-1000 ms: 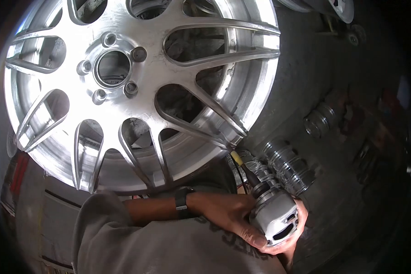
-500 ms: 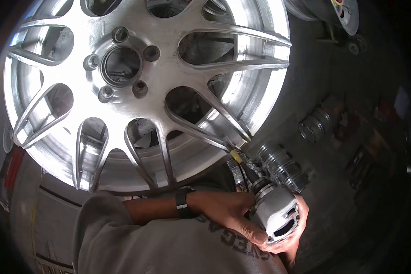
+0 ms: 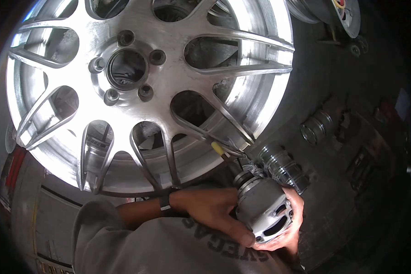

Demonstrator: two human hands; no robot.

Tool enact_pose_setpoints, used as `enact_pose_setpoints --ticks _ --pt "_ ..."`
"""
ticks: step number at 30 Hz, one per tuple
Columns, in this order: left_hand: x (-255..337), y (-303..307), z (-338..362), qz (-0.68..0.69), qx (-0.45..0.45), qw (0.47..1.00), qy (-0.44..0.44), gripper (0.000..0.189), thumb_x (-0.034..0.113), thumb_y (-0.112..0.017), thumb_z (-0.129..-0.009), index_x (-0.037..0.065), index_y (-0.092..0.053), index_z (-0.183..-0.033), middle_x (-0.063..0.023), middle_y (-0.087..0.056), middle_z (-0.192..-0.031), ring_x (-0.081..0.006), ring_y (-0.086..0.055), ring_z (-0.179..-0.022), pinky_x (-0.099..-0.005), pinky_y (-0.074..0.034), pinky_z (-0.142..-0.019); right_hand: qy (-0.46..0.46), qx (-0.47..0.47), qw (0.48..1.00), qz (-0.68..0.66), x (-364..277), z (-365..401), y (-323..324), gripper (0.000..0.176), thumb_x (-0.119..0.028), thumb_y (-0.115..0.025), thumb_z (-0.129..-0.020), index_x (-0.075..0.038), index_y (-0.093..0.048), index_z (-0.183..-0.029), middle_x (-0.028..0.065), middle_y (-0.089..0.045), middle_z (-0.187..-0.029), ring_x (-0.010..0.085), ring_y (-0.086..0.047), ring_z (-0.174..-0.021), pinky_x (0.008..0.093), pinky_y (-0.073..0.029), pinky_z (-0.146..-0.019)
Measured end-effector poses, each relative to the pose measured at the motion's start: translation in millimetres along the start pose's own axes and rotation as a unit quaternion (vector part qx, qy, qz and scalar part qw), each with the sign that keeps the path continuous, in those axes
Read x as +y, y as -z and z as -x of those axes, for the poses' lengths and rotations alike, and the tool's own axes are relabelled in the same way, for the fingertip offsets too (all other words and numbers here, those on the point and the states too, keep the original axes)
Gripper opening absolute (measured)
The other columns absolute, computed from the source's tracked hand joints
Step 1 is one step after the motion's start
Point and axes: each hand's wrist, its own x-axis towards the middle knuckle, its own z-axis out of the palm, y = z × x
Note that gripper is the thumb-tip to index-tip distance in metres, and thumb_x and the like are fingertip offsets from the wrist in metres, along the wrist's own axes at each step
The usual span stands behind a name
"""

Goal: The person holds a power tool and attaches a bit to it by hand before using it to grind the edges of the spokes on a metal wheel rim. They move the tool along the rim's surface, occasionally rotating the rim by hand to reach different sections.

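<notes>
Wheel [image 3: 141,110] cut off by upper edge. Right hand [image 3: 296,212] partly hidden behind power tool [image 3: 261,203]. Second wheel [image 3: 351,25] cropped at top. Far-right clutter [image 3: 372,137] too dim.

Wheel [image 3: 146,109] brightly lit, white glare at left | floor [image 3: 324,82] at right dim | edges curved, corners black

Dim workshop with metal wheels [image 3: 173,100] all around

A dark grey floor [image 3: 338,192] spreads across the right side, with stacked wheels [image 3: 284,168] near and smaller stacked rims [image 3: 316,126] farther right. At the far right stands another wheel [image 3: 350,17]. Bright light falls from the left; the right edge fades into shadow.
</notes>
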Motion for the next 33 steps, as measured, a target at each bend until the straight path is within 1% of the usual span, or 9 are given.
enact_pose_setpoints --ticks 3,5,6,8,12,15,18,26,33 --pt "-2 2 1 0.02 0.01 1.0 -0.002 0.051 0.04 -0.077 -0.089 -0.001 -0.064 -0.116 -0.0054 -0.069 -0.102 -0.0148 -0.061 -0.099 -0.0306 -0.049 -0.089 0.001 -0.003 1.0 -0.003 0 -1 -1 0.106 -0.029 -0.099 -0.047 0.008 -0.049 -0.133 0.025 -0.059 -0.127 0.0337 -0.061 -0.115 0.0441 -0.046 -0.103" --pt "-3 5 -3 -0.014 -0.053 0.996 0.066 0.053 0.039 -0.077 -0.089 -0.001 -0.061 -0.119 -0.0065 -0.068 -0.107 -0.0151 -0.06 -0.102 -0.0307 -0.048 -0.09 0.002 0.001 1.0 -0.006 0 0 0 0.106 -0.029 -0.099 -0.047 0.008 -0.049 -0.133 0.0252 -0.059 -0.128 0.0339 -0.061 -0.115 0.0442 -0.046 -0.103" --pt "-5 6 -6 -0.013 -0.055 0.996 0.068 0.053 0.039 -0.077 -0.089 -0.001 -0.061 -0.119 -0.0065 -0.068 -0.107 -0.0151 -0.06 -0.102 -0.0307 -0.048 -0.09 0.001 0.003 1.0 -0.007 1 0 0 0.106 -0.029 -0.099 -0.047 0.008 -0.049 -0.133 0.0253 -0.059 -0.128 0.0341 -0.061 -0.116 0.0443 -0.046 -0.103" --pt "-9 5 -13 0.035 -0.085 0.991 0.102 0.051 0.039 -0.076 -0.09 -0.002 -0.062 -0.118 -0.0073 -0.068 -0.106 -0.0149 -0.061 -0.101 -0.0303 -0.048 -0.089 0.001 0.01 1.0 -0.009 1 4 3 0.106 -0.029 -0.1 -0.047 0.008 -0.049 -0.133 0.0255 -0.059 -0.128 0.0343 -0.061 -0.116 0.0445 -0.046 -0.103" --pt "-13 -2 -25 0.025 -0.06 0.997 0.029 0.051 0.041 -0.076 -0.09 -0.002 -0.063 -0.114 -0.0073 -0.069 -0.099 -0.0149 -0.062 -0.095 -0.0294 -0.049 -0.086 -0.002 0.028 0.999 -0.016 4 17 10 0.106 -0.028 -0.1 -0.047 0.008 -0.049 -0.133 0.0258 -0.058 -0.128 0.0348 -0.061 -0.116 0.0448 -0.046 -0.103" --pt "-19 -2 -31 0.025 -0.066 0.994 0.079 0.052 0.043 -0.076 -0.089 -0.003 -0.064 -0.111 -0.007 -0.07 -0.096 -0.0148 -0.062 -0.092 -0.0292 -0.05 -0.083 -0.002 0.043 0.999 -0.023 9 31 12 0.106 -0.028 -0.1 -0.047 0.008 -0.049 -0.133 0.0261 -0.058 -0.129 0.0352 -0.061 -0.116 0.045 -0.046 -0.103" --pt "-23 -2 -35 -0.008 -0.079 0.988 0.133 0.042 0.038 -0.081 -0.086 0.004 -0.069 -0.108 -0.0021 -0.071 -0.091 -0.0118 -0.063 -0.084 -0.0292 -0.051 -0.077 -0.004 0.054 0.998 -0.03 14 44 16 0.106 -0.027 -0.1 -0.047 0.008 -0.049 -0.133 0.0264 -0.058 -0.129 0.0356 -0.061 -0.116 0.0453 -0.046 -0.103" --pt "-44 -8 -52 0.044 -0.086 0.992 0.086 0.043 0.032 -0.08 -0.088 0.001 -0.065 -0.112 -0.005 -0.071 -0.097 -0.0135 -0.063 -0.093 -0.0305 -0.051 -0.083 0.002 0.074 0.996 -0.047 29 68 24 0.106 -0.027 -0.1 -0.047 0.008 -0.049 -0.134 0.0271 -0.058 -0.13 0.0366 -0.061 -0.117 0.0459 -0.047 -0.103" --pt "-60 -8 -60 0.076 -0.087 0.99 0.084 0.045 0.031 -0.08 -0.087 0.001 -0.064 -0.116 -0.0051 -0.07 -0.104 -0.0139 -0.063 -0.094 -0.0304 -0.051 -0.086 0.021 0.067 0.995 -0.067 39 67 23 0.107 -0.026 -0.1 -0.047 0.008 -0.049 -0.134 0.0277 -0.057 -0.131 0.0376 -0.061 -0.118 0.0465 -0.047 -0.103"
